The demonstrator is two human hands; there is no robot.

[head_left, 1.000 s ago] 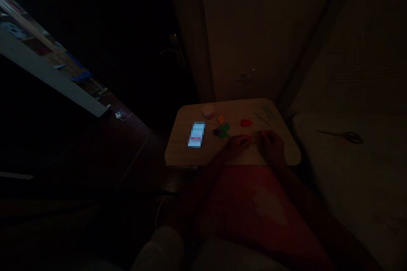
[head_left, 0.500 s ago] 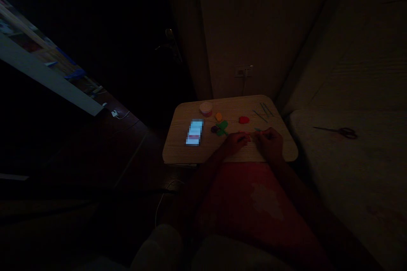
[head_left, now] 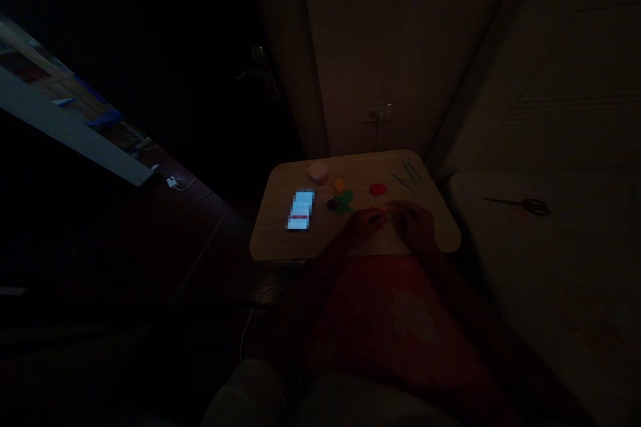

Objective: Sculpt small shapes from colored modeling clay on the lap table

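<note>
My left hand point(head_left: 363, 225) and my right hand point(head_left: 413, 225) rest near the front edge of a small wood-look table point(head_left: 280, 233), fingertips close together. A tiny orange-red bit point(head_left: 376, 209) shows at the left fingertips; the dim light hides what they hold. Beyond them lie a green clay shape point(head_left: 343, 201), a dark purple lump point(head_left: 332, 204), an orange lump point(head_left: 339, 185) and a red flat piece point(head_left: 378, 189). A pale round tub point(head_left: 318, 173) stands at the back, with thin green sticks point(head_left: 408, 177) at the back right. A glowing phone point(head_left: 301, 209) lies on the left.
To the right, a pair of scissors point(head_left: 531, 206) lies on a pale cushioned seat point(head_left: 525, 280). A wall socket point(head_left: 378, 113) sits behind the table. A door handle point(head_left: 259, 63) shows at the upper left, and a white charger point(head_left: 172, 181) lies on the dark floor.
The whole scene has shifted slightly left in view. My hands stay close together, and the thin green stick seen earlier by my right fingers no longer shows.
</note>
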